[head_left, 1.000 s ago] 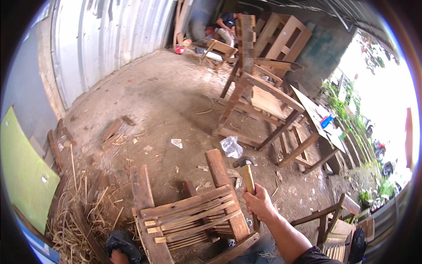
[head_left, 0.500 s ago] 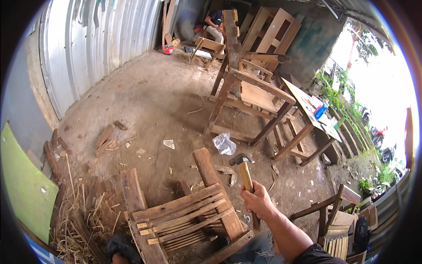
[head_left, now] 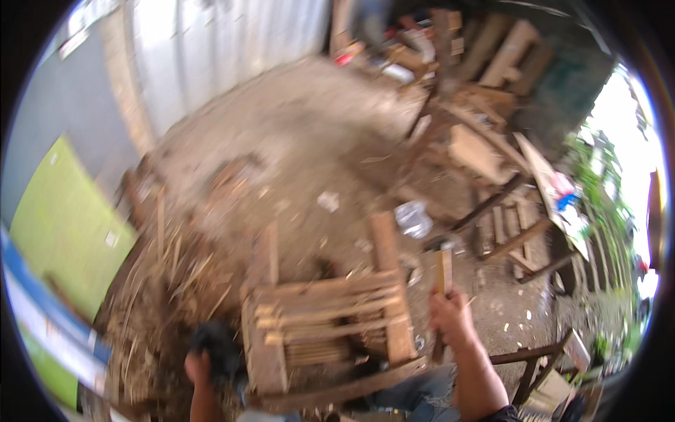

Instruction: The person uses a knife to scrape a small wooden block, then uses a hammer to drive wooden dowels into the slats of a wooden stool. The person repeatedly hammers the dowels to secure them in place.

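Gripping a hammer [head_left: 444, 271] is the right hand [head_left: 452, 316]; blur obscures whether the left hand [head_left: 198, 366] holds the black bundle [head_left: 221, 347].

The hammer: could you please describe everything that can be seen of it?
The hammer has a straight, pale handle that looks like wood, and a darker, metallic-looking head, blurred here. It is held nearly upright, head uppermost, in the closed right hand, to the right of the slatted wooden frame. Its lower end is hard to make out.

Matt wooden chair [head_left: 330, 285], wooden hammer handle [head_left: 444, 271]
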Tool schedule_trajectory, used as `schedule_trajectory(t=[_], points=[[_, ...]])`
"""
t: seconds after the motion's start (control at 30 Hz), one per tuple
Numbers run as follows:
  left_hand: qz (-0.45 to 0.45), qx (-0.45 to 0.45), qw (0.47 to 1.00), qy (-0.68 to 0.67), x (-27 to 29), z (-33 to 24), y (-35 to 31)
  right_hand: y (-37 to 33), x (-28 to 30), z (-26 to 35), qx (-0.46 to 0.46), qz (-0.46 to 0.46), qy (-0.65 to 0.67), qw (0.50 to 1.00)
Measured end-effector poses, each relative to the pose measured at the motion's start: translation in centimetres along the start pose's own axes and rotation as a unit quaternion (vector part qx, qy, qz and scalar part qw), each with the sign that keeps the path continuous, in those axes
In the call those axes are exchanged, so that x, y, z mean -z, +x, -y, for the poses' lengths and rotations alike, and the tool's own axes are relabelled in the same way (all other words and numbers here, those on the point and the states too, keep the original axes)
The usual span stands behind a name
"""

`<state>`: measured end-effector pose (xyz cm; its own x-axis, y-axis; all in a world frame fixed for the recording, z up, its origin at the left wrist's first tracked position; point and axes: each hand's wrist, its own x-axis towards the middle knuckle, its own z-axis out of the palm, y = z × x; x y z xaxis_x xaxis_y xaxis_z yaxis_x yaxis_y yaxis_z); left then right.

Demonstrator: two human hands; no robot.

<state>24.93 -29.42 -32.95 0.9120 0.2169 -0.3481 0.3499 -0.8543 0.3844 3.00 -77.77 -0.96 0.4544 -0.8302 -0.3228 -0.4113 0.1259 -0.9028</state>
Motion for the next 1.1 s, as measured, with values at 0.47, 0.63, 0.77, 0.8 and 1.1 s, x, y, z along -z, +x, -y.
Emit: schedule_trajectory(t=[0.47, 0.63, 0.77, 0.8, 1.1], points=[[0.191, 0.097, 0.797, -0.565, 2.4, 2.6, 0.8, 0.5, 0.1, -1.5, 0.046, 0.011, -0.013, 0.999], [0.202, 0.084, 0.786, -0.578, 1.0, 3.1, 0.8, 0.5, -0.2, -1.5, 0.05, 0.007, -0.03, 0.998], [0.209, 0.089, 0.783, -0.579, 0.4, 3.3, 0.8, 0.5, -0.2, -1.5, 0.06, 0.015, -0.041, 0.997], [0.211, 0.093, 0.782, -0.579, 0.4, 3.4, 0.7, 0.6, -0.2, -1.5, 0.051, 0.009, -0.041, 0.998], [0.201, 0.117, 0.796, -0.558, -0.3, 4.1, 1.0, 0.9, -0.3, -1.5, 0.046, 0.004, -0.053, 0.998]])
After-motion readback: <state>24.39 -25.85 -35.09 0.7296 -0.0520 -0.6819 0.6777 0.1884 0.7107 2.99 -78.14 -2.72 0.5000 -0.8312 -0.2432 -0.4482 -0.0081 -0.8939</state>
